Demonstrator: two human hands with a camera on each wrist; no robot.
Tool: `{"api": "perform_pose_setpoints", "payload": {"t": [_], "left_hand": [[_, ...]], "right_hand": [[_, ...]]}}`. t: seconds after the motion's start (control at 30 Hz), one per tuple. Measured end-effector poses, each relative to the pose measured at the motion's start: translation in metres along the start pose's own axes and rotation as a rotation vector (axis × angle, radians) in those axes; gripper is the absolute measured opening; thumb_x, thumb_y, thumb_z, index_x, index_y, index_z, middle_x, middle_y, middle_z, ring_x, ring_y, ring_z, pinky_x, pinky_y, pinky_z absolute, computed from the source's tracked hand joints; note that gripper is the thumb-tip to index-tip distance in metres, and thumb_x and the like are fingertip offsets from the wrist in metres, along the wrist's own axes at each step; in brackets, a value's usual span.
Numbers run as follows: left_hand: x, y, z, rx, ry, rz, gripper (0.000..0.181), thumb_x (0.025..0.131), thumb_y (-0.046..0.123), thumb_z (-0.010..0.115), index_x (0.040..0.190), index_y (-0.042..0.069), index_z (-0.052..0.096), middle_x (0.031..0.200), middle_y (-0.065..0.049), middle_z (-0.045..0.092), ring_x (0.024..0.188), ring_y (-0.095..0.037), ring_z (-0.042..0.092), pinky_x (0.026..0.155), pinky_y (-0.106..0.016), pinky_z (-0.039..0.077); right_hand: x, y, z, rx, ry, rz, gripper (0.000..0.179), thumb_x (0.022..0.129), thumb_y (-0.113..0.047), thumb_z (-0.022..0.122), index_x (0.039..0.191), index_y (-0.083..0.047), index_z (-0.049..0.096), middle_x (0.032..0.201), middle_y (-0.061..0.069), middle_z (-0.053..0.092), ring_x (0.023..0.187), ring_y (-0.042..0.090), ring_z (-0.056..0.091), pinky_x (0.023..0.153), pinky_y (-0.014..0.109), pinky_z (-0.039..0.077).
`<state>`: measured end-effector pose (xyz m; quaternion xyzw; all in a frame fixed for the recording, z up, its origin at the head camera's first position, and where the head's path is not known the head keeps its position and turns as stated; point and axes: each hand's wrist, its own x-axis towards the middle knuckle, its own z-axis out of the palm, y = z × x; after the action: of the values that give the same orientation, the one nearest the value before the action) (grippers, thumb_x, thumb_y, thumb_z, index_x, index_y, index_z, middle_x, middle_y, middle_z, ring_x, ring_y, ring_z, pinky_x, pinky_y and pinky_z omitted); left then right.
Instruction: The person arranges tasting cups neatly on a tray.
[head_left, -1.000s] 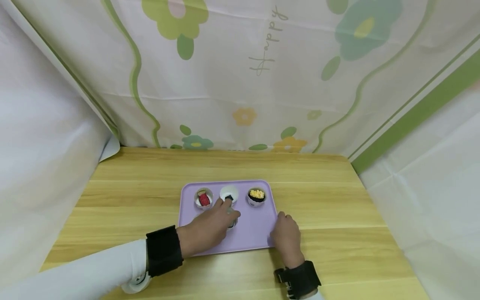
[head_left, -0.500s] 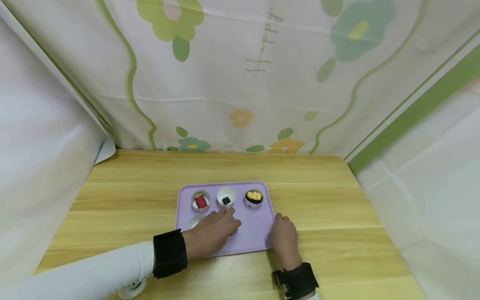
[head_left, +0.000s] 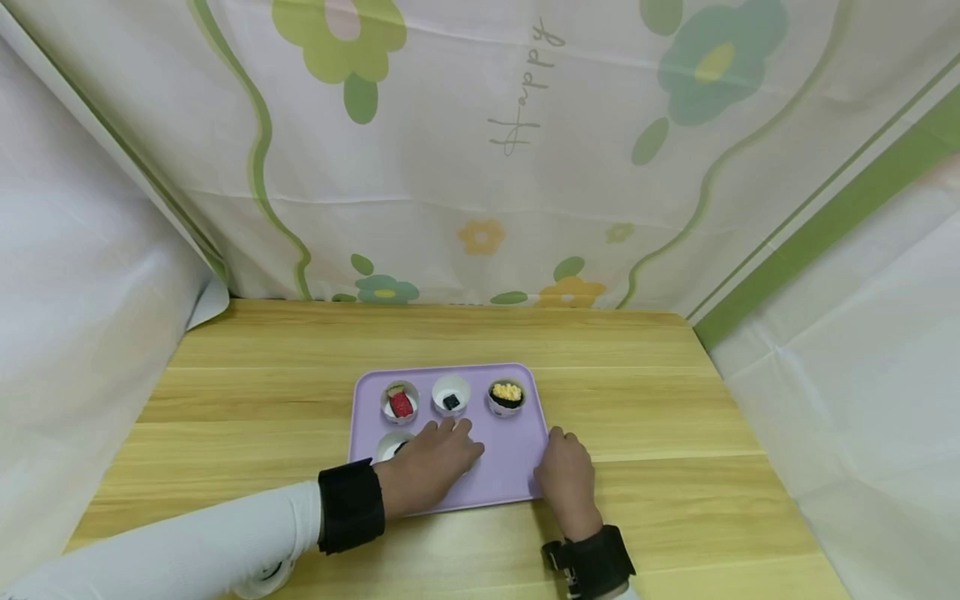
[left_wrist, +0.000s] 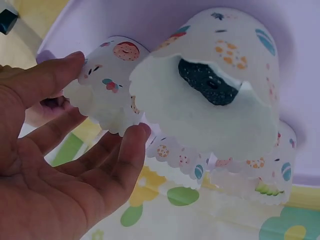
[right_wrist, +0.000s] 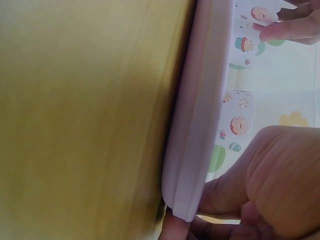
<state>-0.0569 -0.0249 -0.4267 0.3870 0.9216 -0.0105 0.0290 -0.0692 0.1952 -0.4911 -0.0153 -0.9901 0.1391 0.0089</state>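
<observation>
My left hand point(head_left: 431, 462) is over the front row of the purple tray point(head_left: 506, 467), its thumb and fingers around a white printed paper baking cup point(left_wrist: 112, 80), which it hides in the head view. Beside it, a front-left baking cup point(head_left: 390, 443) contains a speckled dark green piece point(left_wrist: 210, 85). Behind, the back-middle baking cup point(head_left: 451, 387) holds a small dark piece point(head_left: 451, 402). My right hand point(head_left: 567, 475) grips the tray's right rim point(right_wrist: 197, 130), thumb above and a finger beneath.
The back-left cup point(head_left: 390, 412) has a red-topped food piece point(head_left: 401, 404). In the back-right cup point(head_left: 506, 409) sits a dark piece with yellow topping point(head_left: 507, 393). A wooden table point(head_left: 660, 417) lies under the tray. Flowered cloth point(head_left: 420, 183) hangs behind it.
My left hand has drawn back from the back-middle cup towards the front row, uncovering the small dark piece. The front-left cup now shows more. My right hand keeps its hold on the rim.
</observation>
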Motion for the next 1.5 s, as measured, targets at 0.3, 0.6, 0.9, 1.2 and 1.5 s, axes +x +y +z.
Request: {"api": "perform_pose_setpoints", "payload": {"t": [0.3, 0.6, 0.9, 1.2, 1.5], "left_hand": [[-0.005, -0.001, 0.001, -0.065, -0.003, -0.056, 0.043, 0.090, 0.014, 0.064, 0.132, 0.012, 0.058, 0.111, -0.012, 0.061, 0.100, -0.024, 0.060, 0.080, -0.041, 0.052], [-0.030, -0.013, -0.023, -0.248, 0.086, -0.142, 0.057, 0.085, 0.021, 0.069, 0.138, 0.007, 0.054, 0.135, -0.022, 0.049, 0.126, -0.036, 0.047, 0.103, -0.053, 0.039], [-0.078, -0.032, -0.041, -0.214, 0.155, -0.377, 0.055, 0.081, 0.031, 0.073, 0.127, 0.003, 0.061, 0.128, -0.023, 0.055, 0.120, -0.037, 0.051, 0.095, -0.058, 0.041], [-0.130, -0.031, -0.040, -0.202, 0.143, -0.533, 0.058, 0.079, 0.040, 0.073, 0.126, 0.006, 0.063, 0.127, -0.023, 0.056, 0.118, -0.040, 0.052, 0.089, -0.059, 0.043], [-0.178, -0.022, -0.006, -0.283, 0.021, -0.689, 0.080, 0.072, 0.055, 0.073, 0.134, 0.006, 0.056, 0.130, -0.028, 0.052, 0.112, -0.047, 0.053, 0.080, -0.065, 0.045]], "right_hand": [[-0.001, -0.002, -0.001, -0.003, -0.003, -0.004, 0.022, 0.070, 0.003, 0.069, 0.089, 0.008, 0.059, 0.072, 0.016, 0.053, 0.063, 0.029, 0.055, 0.051, 0.042, 0.051], [-0.001, -0.001, -0.001, -0.010, -0.003, -0.006, 0.021, 0.071, 0.003, 0.069, 0.089, 0.008, 0.059, 0.071, 0.016, 0.053, 0.062, 0.028, 0.055, 0.050, 0.042, 0.050], [-0.001, -0.001, -0.003, 0.003, 0.035, -0.026, 0.014, 0.071, 0.005, 0.066, 0.082, 0.007, 0.058, 0.068, 0.016, 0.051, 0.059, 0.029, 0.054, 0.047, 0.043, 0.049], [0.002, -0.001, 0.001, -0.004, 0.029, -0.032, 0.017, 0.070, 0.004, 0.065, 0.085, 0.007, 0.059, 0.069, 0.016, 0.052, 0.059, 0.030, 0.055, 0.048, 0.044, 0.049], [0.001, 0.000, 0.002, -0.014, 0.050, -0.045, 0.013, 0.072, 0.005, 0.063, 0.084, 0.007, 0.058, 0.068, 0.015, 0.051, 0.060, 0.029, 0.054, 0.050, 0.043, 0.050]]}}
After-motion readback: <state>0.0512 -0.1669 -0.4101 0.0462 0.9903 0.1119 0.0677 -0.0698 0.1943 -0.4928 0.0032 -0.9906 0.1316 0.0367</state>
